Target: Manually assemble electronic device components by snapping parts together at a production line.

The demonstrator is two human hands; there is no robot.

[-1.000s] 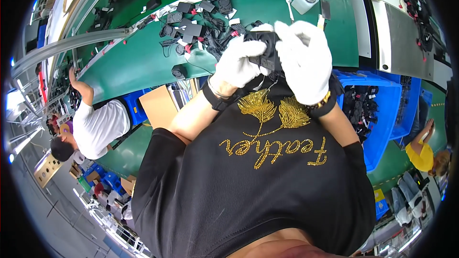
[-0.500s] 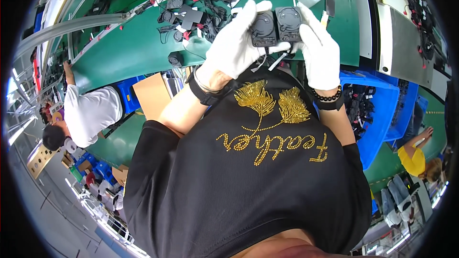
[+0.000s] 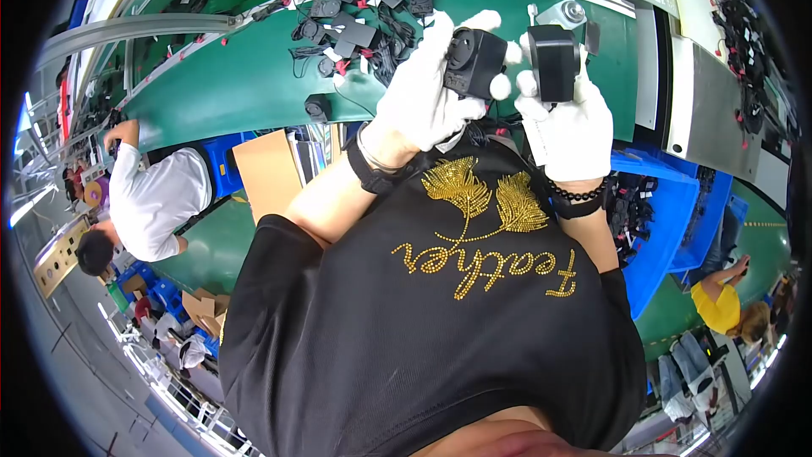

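My left hand (image 3: 416, 100), in a white glove, is closed around a black power adapter (image 3: 484, 66). A round recess shows on that adapter's face, which is turned partly to the left. A second black power adapter (image 3: 554, 63) stands on edge in my gloved right hand (image 3: 570, 137), its smooth side toward me. The two adapters are a small gap apart, above the near edge of the green bench (image 3: 228, 93). Dark cables hang below the left hand. One lone adapter (image 3: 318, 107) lies on the bench to the left of my hands.
Farther back on the bench is a heap of black adapters and cables (image 3: 355, 36). A clear bottle (image 3: 565, 13) stands behind my right hand. Blue bins (image 3: 664, 241) with dark parts are at the right, a cardboard box (image 3: 268, 171) at the left. Co-workers are on both sides.
The adapters were side by side with their round recesses facing me. Now they are apart and turned, the right one showing its smooth side. Both hands have shifted slightly toward me.
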